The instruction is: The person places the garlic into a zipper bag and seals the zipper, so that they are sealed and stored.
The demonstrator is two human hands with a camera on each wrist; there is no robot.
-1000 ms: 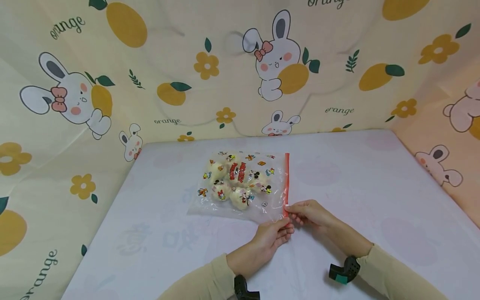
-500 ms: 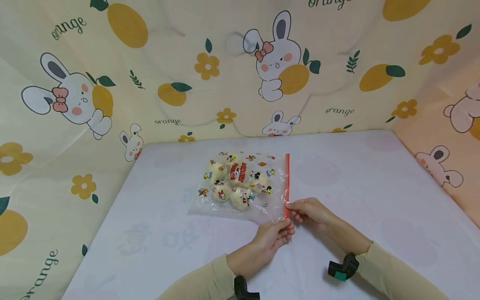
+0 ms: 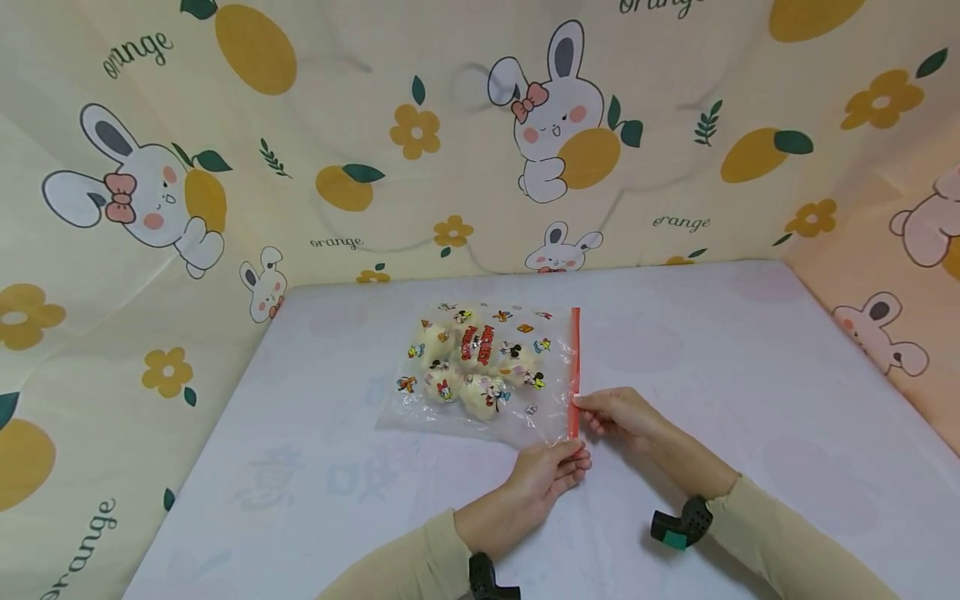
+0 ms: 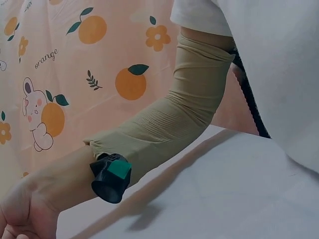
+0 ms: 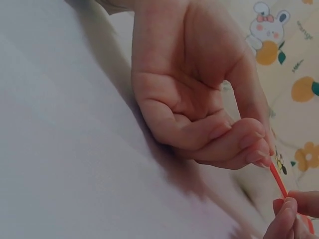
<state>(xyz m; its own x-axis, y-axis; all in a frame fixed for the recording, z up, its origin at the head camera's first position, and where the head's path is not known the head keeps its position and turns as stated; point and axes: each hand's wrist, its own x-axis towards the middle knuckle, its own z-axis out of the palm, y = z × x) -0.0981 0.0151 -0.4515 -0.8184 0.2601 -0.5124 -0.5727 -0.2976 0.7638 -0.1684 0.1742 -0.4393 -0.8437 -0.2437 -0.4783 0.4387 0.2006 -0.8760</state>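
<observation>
A clear zip bag (image 3: 551, 367) with printed cartoon figures and a red zip edge (image 3: 575, 350) lies flat on the table. Several pale round pieces (image 3: 480, 397) bulge inside it; prints on the plastic make their kind hard to tell. My left hand (image 3: 542, 482) pinches the red edge's near corner between thumb and fingers. A little farther along the same edge, my right hand (image 3: 624, 415) pinches the strip. In the right wrist view, the right hand (image 5: 199, 89) has its thumb and fingertips on the red strip (image 5: 279, 180), with left fingertips (image 5: 285, 217) below.
A white cloth covers the table (image 3: 315, 500). Behind it hangs a patterned backdrop (image 3: 465, 167) with rabbits and oranges. Black camera mounts (image 3: 681, 522) sit on both wrists, above beige sleeves (image 3: 787, 542).
My right hand has slid a short way along the red edge, away from the left hand. The left hand and the bag have barely moved.
</observation>
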